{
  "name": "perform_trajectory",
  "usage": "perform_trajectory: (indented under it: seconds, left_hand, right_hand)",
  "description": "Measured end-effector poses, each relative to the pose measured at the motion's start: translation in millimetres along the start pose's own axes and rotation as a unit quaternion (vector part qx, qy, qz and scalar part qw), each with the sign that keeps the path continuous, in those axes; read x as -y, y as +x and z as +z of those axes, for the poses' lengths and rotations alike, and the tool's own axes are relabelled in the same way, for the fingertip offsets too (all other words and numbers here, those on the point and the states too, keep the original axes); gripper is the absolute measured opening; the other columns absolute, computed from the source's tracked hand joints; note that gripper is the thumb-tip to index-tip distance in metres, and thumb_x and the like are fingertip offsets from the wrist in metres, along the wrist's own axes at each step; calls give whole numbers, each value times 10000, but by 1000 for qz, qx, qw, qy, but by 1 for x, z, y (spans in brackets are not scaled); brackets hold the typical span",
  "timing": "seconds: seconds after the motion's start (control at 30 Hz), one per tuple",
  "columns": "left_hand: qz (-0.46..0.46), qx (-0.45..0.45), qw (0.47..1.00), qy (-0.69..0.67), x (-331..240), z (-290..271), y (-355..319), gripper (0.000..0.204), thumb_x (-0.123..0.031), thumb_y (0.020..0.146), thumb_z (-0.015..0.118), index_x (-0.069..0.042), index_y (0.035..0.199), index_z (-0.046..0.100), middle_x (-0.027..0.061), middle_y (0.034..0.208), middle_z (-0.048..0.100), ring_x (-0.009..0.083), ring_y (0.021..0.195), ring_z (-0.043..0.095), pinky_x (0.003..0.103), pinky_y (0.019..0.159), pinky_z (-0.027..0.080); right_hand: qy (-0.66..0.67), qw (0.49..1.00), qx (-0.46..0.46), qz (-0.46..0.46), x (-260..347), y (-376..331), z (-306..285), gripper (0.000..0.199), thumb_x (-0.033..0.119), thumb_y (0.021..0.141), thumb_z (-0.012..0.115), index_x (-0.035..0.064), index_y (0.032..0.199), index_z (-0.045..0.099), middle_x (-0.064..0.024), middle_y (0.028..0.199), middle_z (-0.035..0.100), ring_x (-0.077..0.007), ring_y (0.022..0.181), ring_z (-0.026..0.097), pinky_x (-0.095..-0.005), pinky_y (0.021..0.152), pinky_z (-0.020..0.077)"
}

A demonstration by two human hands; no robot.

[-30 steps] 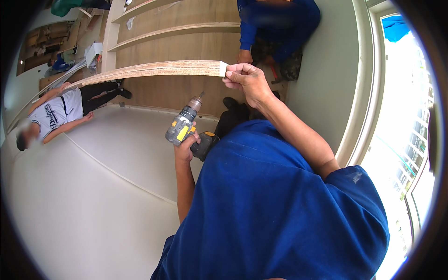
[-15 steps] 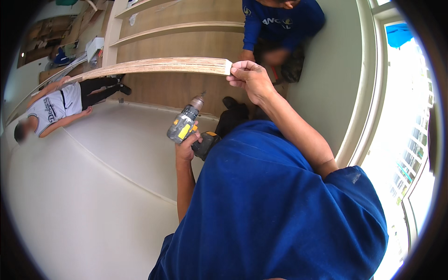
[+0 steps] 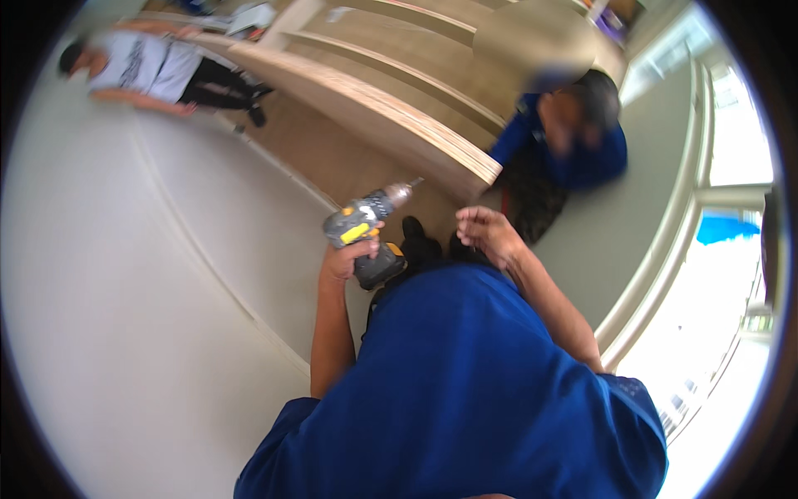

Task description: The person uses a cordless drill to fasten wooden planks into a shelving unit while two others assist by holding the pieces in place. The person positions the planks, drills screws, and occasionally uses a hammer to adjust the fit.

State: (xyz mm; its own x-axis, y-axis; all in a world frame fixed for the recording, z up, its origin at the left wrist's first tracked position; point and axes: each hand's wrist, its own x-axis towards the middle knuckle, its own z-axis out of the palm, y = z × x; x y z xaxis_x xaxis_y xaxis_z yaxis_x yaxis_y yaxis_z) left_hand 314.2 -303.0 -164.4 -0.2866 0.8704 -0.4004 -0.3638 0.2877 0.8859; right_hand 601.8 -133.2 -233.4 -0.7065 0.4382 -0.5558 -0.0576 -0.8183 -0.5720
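My left hand (image 3: 353, 258) is wrapped round the grip of a grey and black cordless drill (image 3: 353, 223) with yellow marks. Its bit points up and to the right, below a long wooden board (image 3: 399, 121). That board slants from the upper left down to an end just above my right hand (image 3: 489, 235). The right hand's fingers are bent and drawn together, a short way off the board's end. Whatever they may pinch is too small to make out.
A person in a white top (image 3: 150, 66) stands at the board's far end. Another person in blue (image 3: 594, 154) crouches by its near end. Wooden shelving (image 3: 391, 71) is behind the board, a pale wall panel (image 3: 191, 291) at left, a window frame (image 3: 665, 274) at right.
My right hand has come off the board's end and moved down. The view has turned, so the board now slants down to the right. The drill stays in my left hand.
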Motion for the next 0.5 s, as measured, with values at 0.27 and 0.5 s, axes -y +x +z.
perform_trajectory:
  seconds: [0.27, 0.5]
  left_hand:
    - [71, -43, 995, -54, 22, -2, 5, 447, -27, 746, 780, 32, 1183, 705, 70, 834, 679, 161, 684, 623, 313, 672, 524]
    - [107, -79, 985, -106, 57, -1, 1, 463, -24, 777, 763, 1, 1230, 670, 97, 1092, 715, 166, 731, 634, 325, 677, 546]
  right_hand:
    - [122, 992, 22, -10, 21, 80, 59, 216, 51, 1022, 663, 79, 1225, 595, -40, 1059, 668, -168, 1022, 663, -309, 907, 546]
    - [109, 992, 36, -47, 32, 110, 95, 181, 57, 1047, 621, 86, 1218, 567, -35, 1041, 657, -187, 1003, 662, -332, 919, 563]
